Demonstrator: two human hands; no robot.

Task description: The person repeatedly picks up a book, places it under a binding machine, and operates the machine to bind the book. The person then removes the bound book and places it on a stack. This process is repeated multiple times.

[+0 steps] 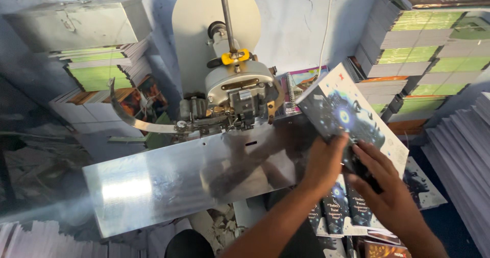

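Both hands grip one dark-covered notebook (347, 117) at the three o'clock edge of the stitching machine's steel table (168, 181). The left hand (324, 161) curls its fingers over the notebook's lower edge, and the right hand (380, 184) pinches it just beside. More notebooks (342, 214) are stacked at five o'clock.

I hold 1 notebook (343, 116) tilted in the air, its glossy cover facing up at me. The cover is mostly white along the upper and right edges, with a dark blue-black picture and a glowing blue spot near its middle. Its upper corner points away from me, and its lower part sits under my fingers, at the right end of the shiny metal plate (173, 179).
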